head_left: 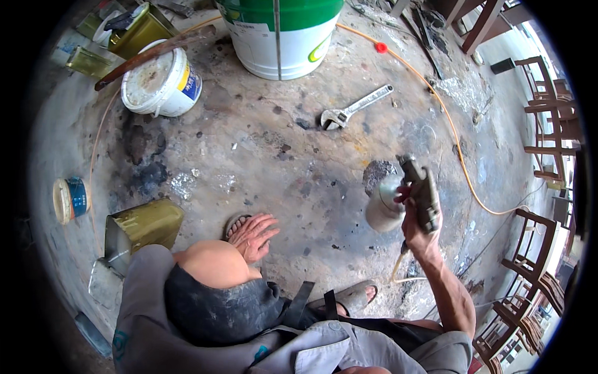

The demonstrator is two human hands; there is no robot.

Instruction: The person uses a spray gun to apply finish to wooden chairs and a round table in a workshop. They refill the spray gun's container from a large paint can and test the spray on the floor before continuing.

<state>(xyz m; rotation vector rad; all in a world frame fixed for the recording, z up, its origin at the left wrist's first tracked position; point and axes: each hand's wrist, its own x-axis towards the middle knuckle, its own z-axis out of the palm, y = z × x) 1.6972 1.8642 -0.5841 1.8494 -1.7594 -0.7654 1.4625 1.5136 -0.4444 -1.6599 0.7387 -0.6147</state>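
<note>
Metal spray gun (425, 193) is over the floor (286, 181), our right hand (423, 232) clasped round its handle (428, 215). Likely rigid, front-heavy with the pale cup (385, 210); handle's the hold, keep level. Our left hand (254, 238): loose, holding nothing.

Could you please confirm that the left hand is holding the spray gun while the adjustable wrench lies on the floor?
Not quite: the head view shows the right hand holding the spray gun; the adjustable wrench does lie on the floor.
</note>
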